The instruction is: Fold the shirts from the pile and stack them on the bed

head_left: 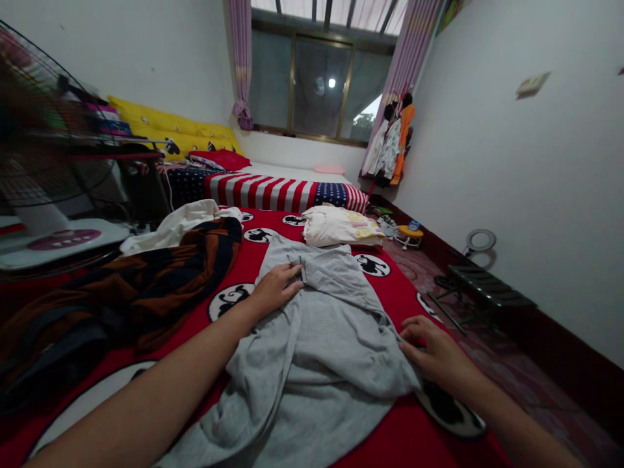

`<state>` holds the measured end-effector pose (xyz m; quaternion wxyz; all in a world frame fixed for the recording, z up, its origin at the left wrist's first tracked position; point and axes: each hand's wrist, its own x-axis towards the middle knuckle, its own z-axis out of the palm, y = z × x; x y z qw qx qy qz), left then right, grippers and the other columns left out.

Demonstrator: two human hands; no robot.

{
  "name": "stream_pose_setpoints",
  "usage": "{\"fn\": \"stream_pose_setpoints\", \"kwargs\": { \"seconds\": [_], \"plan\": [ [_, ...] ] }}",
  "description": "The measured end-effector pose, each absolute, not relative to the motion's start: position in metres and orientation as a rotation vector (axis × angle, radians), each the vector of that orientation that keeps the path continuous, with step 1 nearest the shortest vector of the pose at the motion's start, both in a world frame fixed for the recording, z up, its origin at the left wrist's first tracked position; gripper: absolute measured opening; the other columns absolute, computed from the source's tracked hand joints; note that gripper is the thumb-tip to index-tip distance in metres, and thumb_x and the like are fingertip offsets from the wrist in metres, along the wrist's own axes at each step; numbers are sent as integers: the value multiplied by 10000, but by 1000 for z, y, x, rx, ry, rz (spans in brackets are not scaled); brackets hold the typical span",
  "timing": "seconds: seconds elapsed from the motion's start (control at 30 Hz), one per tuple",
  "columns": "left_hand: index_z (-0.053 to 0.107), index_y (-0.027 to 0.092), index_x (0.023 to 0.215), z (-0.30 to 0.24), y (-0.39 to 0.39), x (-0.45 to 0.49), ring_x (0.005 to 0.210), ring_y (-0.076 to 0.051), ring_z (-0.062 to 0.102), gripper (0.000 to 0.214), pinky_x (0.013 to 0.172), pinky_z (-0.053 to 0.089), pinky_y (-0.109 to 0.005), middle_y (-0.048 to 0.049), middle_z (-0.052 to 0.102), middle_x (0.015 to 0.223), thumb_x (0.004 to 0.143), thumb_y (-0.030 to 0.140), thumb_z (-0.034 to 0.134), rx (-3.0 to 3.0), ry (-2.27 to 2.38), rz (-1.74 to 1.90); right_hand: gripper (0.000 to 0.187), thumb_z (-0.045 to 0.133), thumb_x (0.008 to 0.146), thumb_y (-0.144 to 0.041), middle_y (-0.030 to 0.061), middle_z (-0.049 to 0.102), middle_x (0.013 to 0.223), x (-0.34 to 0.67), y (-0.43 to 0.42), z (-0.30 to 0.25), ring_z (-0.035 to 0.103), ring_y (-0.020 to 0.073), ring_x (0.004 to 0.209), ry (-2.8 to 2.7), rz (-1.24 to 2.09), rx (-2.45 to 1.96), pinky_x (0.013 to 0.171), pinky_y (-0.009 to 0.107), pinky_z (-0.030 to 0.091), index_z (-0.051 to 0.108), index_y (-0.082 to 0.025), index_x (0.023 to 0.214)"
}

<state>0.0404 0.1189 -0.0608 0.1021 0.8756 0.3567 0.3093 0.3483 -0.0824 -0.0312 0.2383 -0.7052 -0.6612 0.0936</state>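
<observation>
A crumpled light grey garment (336, 325), apparently a long-sleeved top, lies partly folded on a red bed cover (380, 286) with black-and-white monkey-like prints. My left hand (275, 289) rests on its upper part, beside a small dark-lined patch, fingers stretched out over the cloth. At the garment's right edge, my right hand (431, 348) pinches the fabric between thumb and fingers. Loose grey folds spread toward me below both hands.
Brown-and-navy clothing (160, 292) and a white garment (180, 224) lie at left, near a fan (43, 214). Folded white clothes (338, 225) sit beyond the grey garment. A dark folding stool (487, 286) stands on the floor at right. Another bed (287, 192) is behind.
</observation>
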Motion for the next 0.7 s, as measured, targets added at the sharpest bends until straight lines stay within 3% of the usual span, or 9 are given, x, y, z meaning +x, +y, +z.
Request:
{"fn": "stream_pose_setpoints", "kwargs": {
  "seconds": [0.13, 0.3, 0.4, 0.47, 0.57, 0.63, 0.7],
  "plan": [
    [607, 114, 1269, -58, 123, 41, 1154, -277, 584, 481, 1002, 444, -389, -153, 628, 1239, 832, 313, 576, 2356, 1013, 1056, 190, 565, 727, -392, 28, 637, 673, 338, -76, -12, 593, 190, 639, -1650, 274, -1960, 590, 292, 443, 598, -210, 686],
    [621, 110, 1249, -56, 131, 44, 1016, -263, 663, 540, 886, 521, -364, -149, 642, 1227, 745, 302, 651, 1920, 913, 1150, 216, 609, 732, -419, 30, 643, 673, 321, -57, 27, 585, 183, 622, -1517, 160, -1832, 547, 274, 431, 575, -211, 681],
    [597, 88, 1267, -55, 136, 42, 961, -260, 678, 634, 825, 539, -343, -138, 699, 1089, 690, 315, 729, 1566, 911, 1214, 198, 631, 746, -390, 10, 618, 647, 291, -44, 38, 573, 163, 600, -1536, 212, -1709, 535, 260, 431, 565, -207, 711],
    [582, 80, 1270, -55, 139, 37, 931, -244, 680, 663, 803, 542, -332, -123, 713, 1023, 668, 298, 753, 1371, 910, 1265, 192, 638, 768, -373, 27, 670, 768, 266, -39, 39, 629, 170, 688, -1644, 510, -1509, 585, 258, 479, 606, -194, 829],
    [615, 106, 1184, -54, 142, 27, 936, -204, 669, 562, 781, 545, -297, -110, 687, 1101, 660, 266, 738, 1194, 816, 1301, 341, 655, 803, -357, 81, 653, 1188, 243, -39, 37, 651, 206, 1020, -1794, 906, -1152, 822, 310, 529, 611, -208, 1106],
    [646, 112, 1081, -54, 143, 22, 945, -192, 660, 456, 769, 542, -278, -105, 682, 1104, 661, 271, 723, 1146, 750, 1294, 347, 656, 823, -354, 92, 595, 1303, 243, -44, 34, 589, 222, 1162, -1809, 823, -1119, 968, 361, 476, 613, -220, 1140],
    [656, 111, 1008, -54, 144, 20, 949, -190, 655, 397, 770, 538, -273, -102, 687, 1070, 655, 280, 722, 1124, 721, 1296, 314, 652, 830, -369, 101, 641, 1216, 254, -49, 30, 604, 233, 1128, -1792, 662, -1247, 986, 395, 465, 639, -208, 1100]
  ]
}}
